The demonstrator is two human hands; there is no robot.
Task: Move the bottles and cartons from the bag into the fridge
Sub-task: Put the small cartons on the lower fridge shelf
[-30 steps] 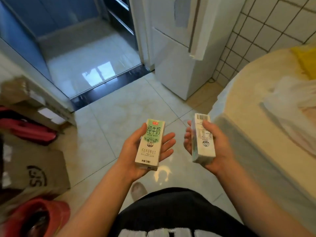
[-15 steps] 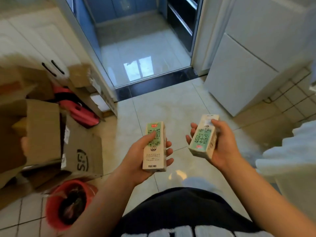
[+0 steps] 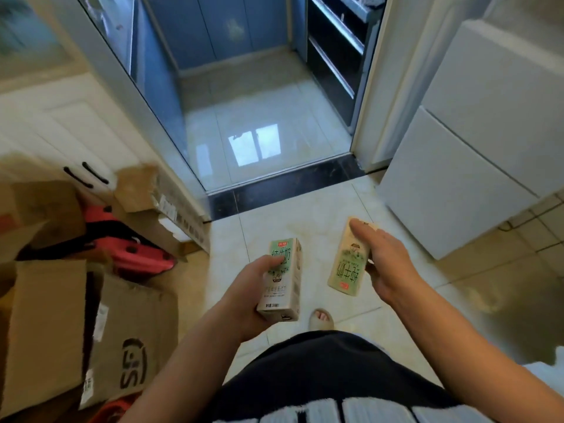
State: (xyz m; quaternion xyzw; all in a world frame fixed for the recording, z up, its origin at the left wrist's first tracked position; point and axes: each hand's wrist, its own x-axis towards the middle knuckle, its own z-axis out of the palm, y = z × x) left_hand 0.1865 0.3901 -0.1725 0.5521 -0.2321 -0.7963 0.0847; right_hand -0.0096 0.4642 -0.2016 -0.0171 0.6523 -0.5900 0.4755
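Turned further left since half a second ago, putting the dark threshold (image 3: 283, 185) straight ahead and the white fridge (image 3: 476, 166) at the right edge. Rolled the right-hand carton (image 3: 346, 264) face-up, print upside down, tilted. Right hand (image 3: 389, 265) curled along its right side, index finger over the far end; thumb hidden, probably beneath. Left hand (image 3: 247, 290) wrapped round the other carton (image 3: 282, 282), upright, thumb across its front. Both cartons held over the tiled floor (image 3: 305, 215), well apart from the fridge, with cardboard boxes (image 3: 45, 325) to the left.
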